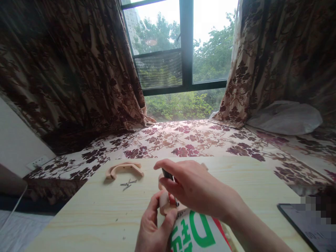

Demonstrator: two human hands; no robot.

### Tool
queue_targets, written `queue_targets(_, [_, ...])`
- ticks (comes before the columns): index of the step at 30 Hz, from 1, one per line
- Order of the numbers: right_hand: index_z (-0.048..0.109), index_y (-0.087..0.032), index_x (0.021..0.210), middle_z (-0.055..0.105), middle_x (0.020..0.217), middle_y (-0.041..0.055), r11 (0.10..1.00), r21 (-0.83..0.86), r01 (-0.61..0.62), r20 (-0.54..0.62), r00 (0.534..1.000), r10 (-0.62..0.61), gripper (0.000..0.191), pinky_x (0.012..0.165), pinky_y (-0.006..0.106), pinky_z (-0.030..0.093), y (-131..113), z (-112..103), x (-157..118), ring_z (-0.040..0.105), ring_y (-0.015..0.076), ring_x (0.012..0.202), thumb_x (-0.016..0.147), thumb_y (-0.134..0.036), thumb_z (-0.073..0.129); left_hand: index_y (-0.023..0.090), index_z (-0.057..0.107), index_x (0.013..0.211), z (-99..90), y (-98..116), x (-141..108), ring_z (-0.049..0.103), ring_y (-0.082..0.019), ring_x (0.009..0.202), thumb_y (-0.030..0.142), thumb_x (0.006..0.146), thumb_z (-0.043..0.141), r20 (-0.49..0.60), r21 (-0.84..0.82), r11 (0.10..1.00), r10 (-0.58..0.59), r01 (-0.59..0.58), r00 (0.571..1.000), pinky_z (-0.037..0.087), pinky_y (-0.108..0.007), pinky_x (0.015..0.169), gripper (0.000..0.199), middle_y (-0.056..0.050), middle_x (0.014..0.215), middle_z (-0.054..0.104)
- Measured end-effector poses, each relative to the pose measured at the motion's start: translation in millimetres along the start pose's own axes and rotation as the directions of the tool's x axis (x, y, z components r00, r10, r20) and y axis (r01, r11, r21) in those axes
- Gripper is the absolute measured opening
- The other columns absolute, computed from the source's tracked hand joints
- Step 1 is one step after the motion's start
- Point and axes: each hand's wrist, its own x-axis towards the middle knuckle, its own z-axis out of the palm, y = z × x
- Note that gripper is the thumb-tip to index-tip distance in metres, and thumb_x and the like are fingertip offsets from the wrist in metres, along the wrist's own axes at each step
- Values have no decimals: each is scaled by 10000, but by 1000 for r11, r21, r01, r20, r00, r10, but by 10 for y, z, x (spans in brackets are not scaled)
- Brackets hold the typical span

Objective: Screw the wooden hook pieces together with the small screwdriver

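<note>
My left hand (157, 224) grips a pale wooden piece (164, 203) with a rounded end, near the front of the table. My right hand (187, 185) is wrapped round the black handle of a screwdriver (168, 174). Its metal shaft slants down to the wood beside my left fingertips; the exact contact point is partly hidden. More of the light wood shows behind my hands, mostly covered by them. Under the work lies a white packet (194, 232) with green lettering. Farther left, two curved wooden pieces (125, 168) rest together, and several screws (128, 184) lie in front of them.
The pale wooden table (91, 213) stands against a ledge covered in floral cloth (168, 140). A dark-edged tablet-like device (301, 224) lies at the right. Patterned curtains (105, 70) frame the window, and a whitish plastic bag (286, 117) sits on the ledge.
</note>
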Motion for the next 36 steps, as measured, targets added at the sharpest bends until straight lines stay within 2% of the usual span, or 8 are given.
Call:
queue_targets(5, [601,-202,1082,646,685,6,997,-57,-44,-71,997,40,230,590,260,322,52,0,9,537,140,620,882,-295,535,216,591,1008,2,-24,-5,597,-187,813,391,735,713,10,-4,1000,-4,4,1000,477,-268,735,347,-26,887,648])
queue_targets(10, [641,-204,1050,643,837,33,998,-7,67,-57,996,-68,209,643,254,347,6,-75,-26,544,142,741,902,-287,521,228,573,1058,2,-56,-13,606,-175,775,382,715,736,-2,-56,997,-43,43,999,474,-249,692,410,-22,884,663])
queue_targets(13, [644,-190,964,635,834,24,996,-10,88,-69,994,-89,165,634,246,340,1,-51,-16,525,126,721,909,-261,506,235,566,1065,4,-60,-12,604,-163,729,391,712,738,19,-76,995,-67,68,998,470,-239,649,423,-5,842,653])
queue_targets(18, [576,-165,772,594,686,2,995,-72,-64,-157,986,52,190,591,249,309,69,42,32,471,112,631,902,-274,494,215,575,1029,20,-10,-7,594,-171,814,379,726,730,14,-33,999,-35,36,999,476,-242,715,378,-23,913,666])
queue_targets(21, [564,-166,771,575,662,-6,992,-81,-95,-128,988,84,194,564,248,282,60,1,13,437,104,596,898,-299,501,217,565,1040,18,-3,-15,592,-153,780,372,734,725,15,-47,998,-47,48,999,480,-243,713,378,-27,937,669])
queue_targets(26, [518,-177,701,521,648,-35,996,-1,89,-12,996,-89,220,543,229,253,-10,-72,-11,374,81,573,878,-306,541,199,572,1015,0,-48,-19,579,-147,682,393,690,752,-9,-44,996,-82,81,997,481,-229,601,419,-6,787,647])
queue_targets(32, [481,-177,676,508,597,-26,995,-72,-62,-110,993,54,294,526,245,224,50,-3,30,353,90,547,888,-377,523,212,595,983,27,-6,-21,598,-157,750,369,702,741,-6,-43,998,-42,41,999,486,-234,670,353,-19,866,663])
queue_targets(36, [530,-185,793,573,675,-19,998,-65,-16,-88,996,10,195,541,242,242,42,-9,8,419,95,578,908,-338,498,211,594,991,27,-6,-15,597,-160,740,363,689,749,-10,-49,997,-53,52,999,484,-238,656,373,-22,867,667])
